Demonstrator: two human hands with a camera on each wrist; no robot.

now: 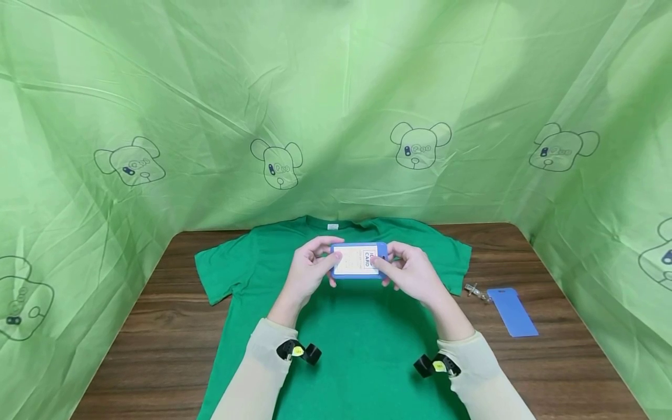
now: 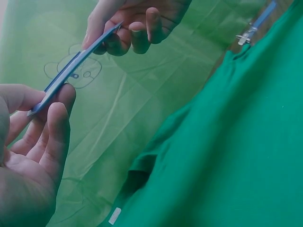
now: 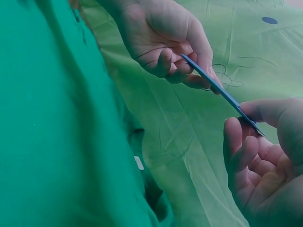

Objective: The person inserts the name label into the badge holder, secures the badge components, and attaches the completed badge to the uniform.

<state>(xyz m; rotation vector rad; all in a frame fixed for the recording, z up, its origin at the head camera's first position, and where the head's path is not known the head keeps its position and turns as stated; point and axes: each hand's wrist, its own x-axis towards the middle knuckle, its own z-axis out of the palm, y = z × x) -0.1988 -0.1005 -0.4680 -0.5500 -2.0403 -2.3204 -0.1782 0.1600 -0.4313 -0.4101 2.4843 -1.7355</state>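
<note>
Both hands hold a blue ID card holder (image 1: 354, 261) above a green T-shirt (image 1: 341, 350), its white card face turned up and its lettering running sideways. The left hand (image 1: 314, 262) pinches one short end between thumb and fingers. At the slotted end, the right hand (image 1: 412, 269) pinches it likewise, the thumb lying over the printed "ID CARD" box. Edge-on, the holder (image 2: 71, 71) looks thin and tilted in the left wrist view. The right wrist view shows the same slim blue edge (image 3: 222, 94) between both hands.
A flat blue plastic piece (image 1: 513, 312) with a slot lies on the wooden table (image 1: 567, 350) at the right. Beside its slotted end is a small metal and clear clip (image 1: 476, 293). Green cloth (image 1: 336, 87) with printed bear heads hangs behind and at both sides.
</note>
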